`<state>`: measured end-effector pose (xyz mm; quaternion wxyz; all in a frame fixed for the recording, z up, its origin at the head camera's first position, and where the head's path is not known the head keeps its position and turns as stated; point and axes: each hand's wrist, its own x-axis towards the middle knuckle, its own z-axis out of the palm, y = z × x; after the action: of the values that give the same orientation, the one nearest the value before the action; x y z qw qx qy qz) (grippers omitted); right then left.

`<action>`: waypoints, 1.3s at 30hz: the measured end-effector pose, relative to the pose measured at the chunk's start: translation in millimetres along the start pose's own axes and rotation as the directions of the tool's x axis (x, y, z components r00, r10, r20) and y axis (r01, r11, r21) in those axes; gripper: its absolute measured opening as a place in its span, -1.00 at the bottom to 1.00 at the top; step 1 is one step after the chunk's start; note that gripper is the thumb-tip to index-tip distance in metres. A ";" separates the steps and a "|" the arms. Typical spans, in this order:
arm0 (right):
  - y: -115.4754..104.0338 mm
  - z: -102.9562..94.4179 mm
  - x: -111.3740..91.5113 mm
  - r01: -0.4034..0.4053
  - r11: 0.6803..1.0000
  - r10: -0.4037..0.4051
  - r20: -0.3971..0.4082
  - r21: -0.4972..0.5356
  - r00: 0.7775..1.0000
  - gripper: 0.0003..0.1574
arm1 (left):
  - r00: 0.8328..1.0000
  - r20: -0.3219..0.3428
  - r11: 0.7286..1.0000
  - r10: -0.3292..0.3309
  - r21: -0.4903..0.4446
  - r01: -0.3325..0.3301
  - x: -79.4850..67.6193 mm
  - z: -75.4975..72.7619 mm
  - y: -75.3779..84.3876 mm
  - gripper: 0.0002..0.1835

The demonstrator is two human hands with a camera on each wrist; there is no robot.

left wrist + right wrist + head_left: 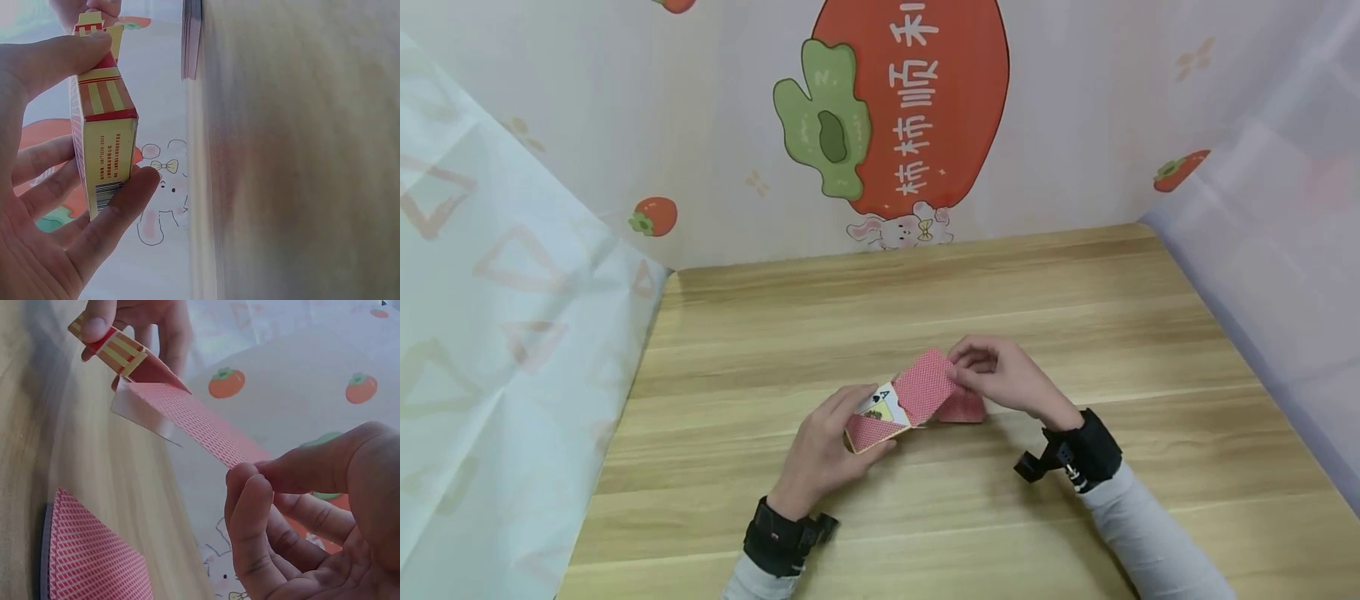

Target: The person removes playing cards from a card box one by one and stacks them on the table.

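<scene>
My left hand [823,450] grips a small playing card box [880,412], tilted above the table, thumb on one side and fingers on the other. The box is yellow and red with an ace of spades picture; its barcoded end [106,169] faces the left wrist camera. At the opposite end, a red-patterned playing card [200,422] reaches from the box mouth to my right hand [1011,379], which pinches its far edge between thumb and fingertips. A pale flap [140,412] hangs below the card. Whether more cards are inside is hidden.
A stack of red-backed cards [966,408] lies on the wooden table [760,333], beneath and beside the pinched card. Behind the table hangs a printed cloth [722,108]. Another pale cloth [535,375] borders the left side.
</scene>
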<state>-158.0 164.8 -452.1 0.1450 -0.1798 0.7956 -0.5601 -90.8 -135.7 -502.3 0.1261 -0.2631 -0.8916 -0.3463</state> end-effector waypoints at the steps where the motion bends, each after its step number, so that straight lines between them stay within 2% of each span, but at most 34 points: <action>1: 0.3 -1.9 0.6 -0.009 1.000 0.009 0.000 0.007 1.000 -0.84 | 1.000 -0.001 1.000 0.000 0.002 0.000 0.3 -0.2 -0.1 -0.16; 9: 12.7 -17.4 5.6 -0.038 0.998 0.039 -0.009 0.047 0.999 -0.74 | 1.000 0.003 1.000 -0.006 -0.004 0.006 0.5 -3.5 0.5 -0.17; 15: 31.0 -25.4 13.1 -0.094 0.993 0.098 -0.069 0.065 0.993 -0.70 | 1.000 -0.019 1.000 -0.015 -0.017 0.015 -0.2 -5.1 -1.1 -0.15; 23: 50.9 -25.3 20.7 -0.174 0.983 0.168 -0.089 -0.059 0.982 -0.79 | 1.000 -0.026 1.000 0.001 -0.022 -0.001 -0.7 -2.7 -3.6 -0.15; 30: 57.3 -23.6 23.4 -0.191 0.980 0.187 -0.081 -0.053 0.979 -0.82 | 1.000 -0.017 1.000 0.001 -0.027 -0.001 -0.2 -1.0 -2.7 -0.15; 34: 59.0 -21.4 23.4 -0.175 0.982 0.169 -0.090 -0.069 0.982 -0.86 | 1.000 -0.016 1.000 -0.001 -0.026 0.000 -0.4 -0.6 -2.5 -0.15; 39: 57.0 -18.7 22.7 -0.099 0.972 0.070 -0.141 -0.214 0.988 -0.90 | 1.000 -0.007 1.000 -0.010 -0.023 0.009 -0.8 -0.8 -1.5 -0.15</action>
<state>-193.4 187.9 -500.3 0.0948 -0.1230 0.8675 -0.4725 -90.9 -137.5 -502.9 0.1245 -0.2591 -0.8884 -0.3578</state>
